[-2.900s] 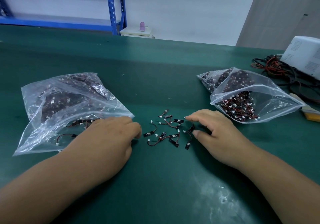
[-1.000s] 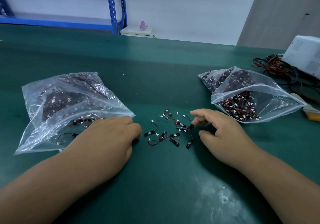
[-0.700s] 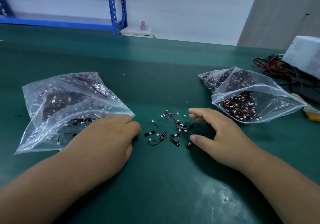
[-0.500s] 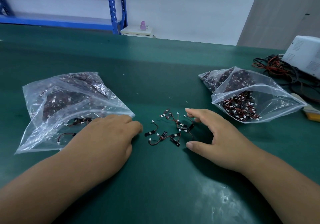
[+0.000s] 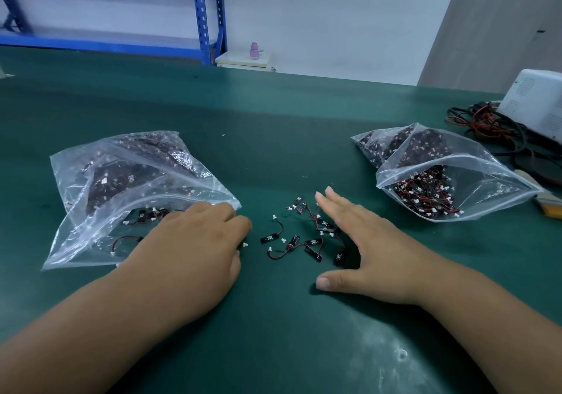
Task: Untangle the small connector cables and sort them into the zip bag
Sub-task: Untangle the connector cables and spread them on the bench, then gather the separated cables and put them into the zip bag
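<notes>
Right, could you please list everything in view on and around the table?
Table: one, green, fills the foreground.
Left zip bag: one, clear, left, cables inside.
Right zip bag: one, clear, right, mouth open, cables inside.
Loose connector cables: several, black and red, between the hands.
Shelving: one, blue, far left.
Bottle: one, pink, on white cabinet behind table.
Device: one, white, far right, beside red-black wires.
Left hand: one, at left bag's mouth.
Right hand: one, fingers straight, beside loose cables.

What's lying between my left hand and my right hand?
In the head view, loose connector cables lie on the green table between the left hand and right hand.
</notes>
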A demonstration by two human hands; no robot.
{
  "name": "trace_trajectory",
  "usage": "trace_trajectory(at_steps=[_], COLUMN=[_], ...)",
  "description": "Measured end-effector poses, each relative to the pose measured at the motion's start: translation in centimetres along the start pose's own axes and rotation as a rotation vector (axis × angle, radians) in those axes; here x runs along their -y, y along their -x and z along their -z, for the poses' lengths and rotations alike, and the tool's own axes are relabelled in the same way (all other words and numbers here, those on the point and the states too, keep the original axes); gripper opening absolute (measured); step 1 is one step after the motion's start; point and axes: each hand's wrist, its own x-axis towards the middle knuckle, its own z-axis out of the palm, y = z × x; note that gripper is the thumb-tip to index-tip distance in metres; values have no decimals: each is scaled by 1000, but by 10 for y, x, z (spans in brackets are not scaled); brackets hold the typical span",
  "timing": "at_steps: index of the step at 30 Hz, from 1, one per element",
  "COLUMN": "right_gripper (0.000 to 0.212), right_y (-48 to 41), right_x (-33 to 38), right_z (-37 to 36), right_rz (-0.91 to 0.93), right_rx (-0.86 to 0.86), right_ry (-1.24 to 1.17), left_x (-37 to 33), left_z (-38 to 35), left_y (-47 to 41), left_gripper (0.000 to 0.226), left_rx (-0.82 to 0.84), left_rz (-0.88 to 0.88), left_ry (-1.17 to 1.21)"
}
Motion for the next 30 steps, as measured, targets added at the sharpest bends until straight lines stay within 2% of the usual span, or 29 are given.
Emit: trace_trajectory(at_steps=[5, 8, 10, 14, 17, 19, 23, 30], right_gripper=[122, 118, 104, 44, 20, 20, 27, 44], right_y=[-27, -46, -60, -77, -77, -74, -65, -43], right_x=[25, 38, 46, 54, 50, 46, 38, 22], right_z=[-12, -20, -24, -31, -30, -27, -22, -12], right_rz=[25, 13, 5, -38, -67, -69, -33, -98], right_rx=[16, -11, -50, -214, -317, -326, -320, -258], right_ry=[48, 51, 61, 104, 79, 76, 242, 346], left_x=[1, 3, 3, 2, 3, 3, 5, 3], left_z=[-3, -4, -4, -4, -5, -6, -5, -4], left_y=[0, -1, -2, -2, -2, -2, -3, -3], left_gripper=[25, 24, 24, 25, 25, 24, 19, 12], left_rx=[7, 4, 7, -2, -7, -12, -17, -31], left_rz=[-5, -1, 2, 5, -7, -10, -18, -36], left_ry=[-4, -13, -15, -8, -1, 12, 25, 21])
